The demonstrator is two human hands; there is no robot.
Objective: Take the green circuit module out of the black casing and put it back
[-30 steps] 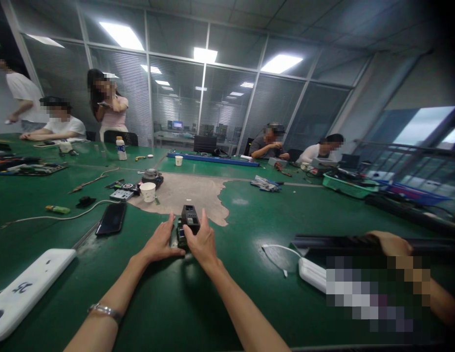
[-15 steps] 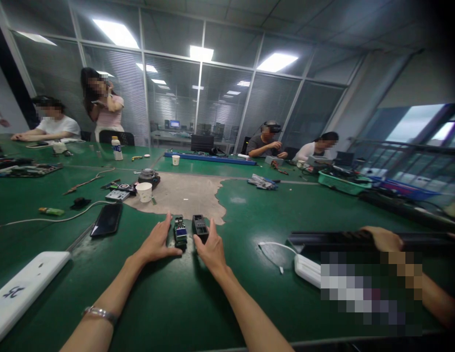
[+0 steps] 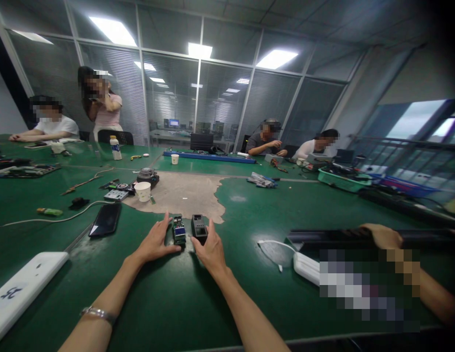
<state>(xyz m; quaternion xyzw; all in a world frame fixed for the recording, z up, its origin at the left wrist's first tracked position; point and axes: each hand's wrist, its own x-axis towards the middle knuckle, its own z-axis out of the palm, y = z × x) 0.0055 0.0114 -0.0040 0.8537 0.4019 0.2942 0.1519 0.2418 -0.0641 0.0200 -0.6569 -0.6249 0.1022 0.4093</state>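
Note:
My left hand [image 3: 156,240] lies open at the left of a small electronic module [image 3: 179,232] with a green circuit board and a bluish screen. Its thumb reaches across just below the module's near end. On the other side, my right hand [image 3: 211,248] is open around the near right corner of a black plastic housing [image 3: 199,228]. Thumb and fingers are spread there; whether they touch the housing I cannot tell. Module and housing lie side by side on the green table with a narrow gap between them.
Left of my hands are a black phone [image 3: 105,220], a white power bank-like case marked 25 [image 3: 31,293] and a paper cup [image 3: 142,191]. A co-worker's hand [image 3: 383,237] rests on a long black bar [image 3: 322,238] at right. A green basket [image 3: 344,181] stands farther back.
The view has shifted very slightly. My hands, the module and the housing keep the same arrangement.

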